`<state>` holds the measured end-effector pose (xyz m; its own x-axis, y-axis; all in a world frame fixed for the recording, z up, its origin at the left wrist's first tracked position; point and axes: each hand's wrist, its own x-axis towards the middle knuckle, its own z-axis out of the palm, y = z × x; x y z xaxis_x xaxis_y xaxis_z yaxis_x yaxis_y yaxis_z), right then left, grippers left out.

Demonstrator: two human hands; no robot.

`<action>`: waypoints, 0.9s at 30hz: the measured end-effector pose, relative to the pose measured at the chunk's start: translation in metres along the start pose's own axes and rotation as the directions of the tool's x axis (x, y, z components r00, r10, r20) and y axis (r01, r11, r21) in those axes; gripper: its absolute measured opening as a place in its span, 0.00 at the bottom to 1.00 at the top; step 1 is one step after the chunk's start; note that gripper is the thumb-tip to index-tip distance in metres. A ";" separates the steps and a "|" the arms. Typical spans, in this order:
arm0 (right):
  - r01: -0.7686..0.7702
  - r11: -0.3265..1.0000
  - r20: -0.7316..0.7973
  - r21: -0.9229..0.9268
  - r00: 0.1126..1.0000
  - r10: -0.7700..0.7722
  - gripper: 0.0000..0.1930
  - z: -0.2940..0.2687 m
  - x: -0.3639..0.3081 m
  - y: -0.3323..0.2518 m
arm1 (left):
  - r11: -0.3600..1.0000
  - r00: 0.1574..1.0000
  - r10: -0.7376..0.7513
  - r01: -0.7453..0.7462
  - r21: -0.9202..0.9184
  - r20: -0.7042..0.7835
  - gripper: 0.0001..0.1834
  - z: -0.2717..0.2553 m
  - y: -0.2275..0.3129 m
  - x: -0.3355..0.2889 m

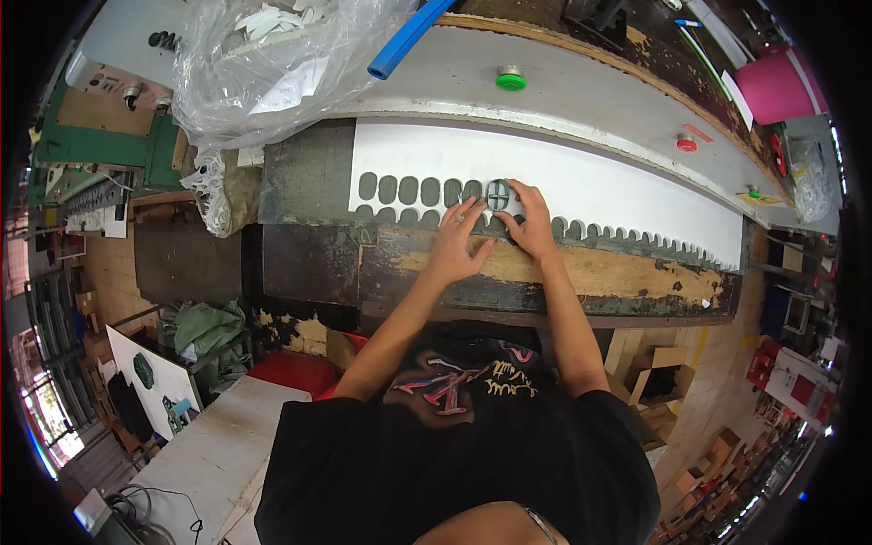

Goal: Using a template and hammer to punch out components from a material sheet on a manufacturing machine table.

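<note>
A long white sheet (427, 145) lies on the dark green bench mat (309, 173). A row of oval holes runs along its left part, and its near edge is cut into scallops. On the sheet, at the right end of the row, stands an oval cutting die (499, 194) with a crossbar inside. My right hand (530, 221) has its thumb and fingers around the die's right and near sides. My left hand (459, 243) lies just left of it, fingers stretched over the sheet's near edge and thumb apart; its fingertips are close to the die.
Beyond the sheet runs a grey machine beam (599, 113) with a green button (510, 80) and a red button (687, 143). A clear plastic bag of white scraps (263, 73) and a blue bar (409, 38) are at the far left. Worn wood (581, 272) edges the bench in front.
</note>
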<state>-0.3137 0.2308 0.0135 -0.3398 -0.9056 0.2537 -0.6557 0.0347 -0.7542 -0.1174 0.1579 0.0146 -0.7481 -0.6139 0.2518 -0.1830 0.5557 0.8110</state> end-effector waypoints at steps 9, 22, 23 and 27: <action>-0.071 0.997 -0.041 -0.027 0.997 0.070 0.34 -0.006 -0.003 -0.020 | 0.999 0.999 -0.042 0.043 -0.033 0.011 0.35 0.001 -0.001 0.005; -0.168 0.981 0.391 -0.096 0.900 0.193 0.19 -0.035 -0.108 -0.079 | 0.960 0.909 -0.216 0.133 -0.245 -0.355 0.18 -0.077 0.098 0.135; -0.139 0.984 0.371 -0.109 0.913 0.170 0.20 -0.035 -0.109 -0.082 | 0.984 0.887 -0.170 0.129 -0.124 -0.428 0.18 -0.079 0.104 0.136; -0.104 0.986 0.339 -0.127 0.930 0.141 0.22 -0.031 -0.113 -0.088 | 0.987 0.818 -0.008 0.100 0.128 -0.575 0.22 -0.089 0.095 0.148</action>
<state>-0.2390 0.3431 0.0701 -0.1804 -0.9807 -0.0755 -0.6972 0.1816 -0.6935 -0.1890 0.0695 0.1760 -0.2432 -0.8292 0.5033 -0.3372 0.5588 0.7577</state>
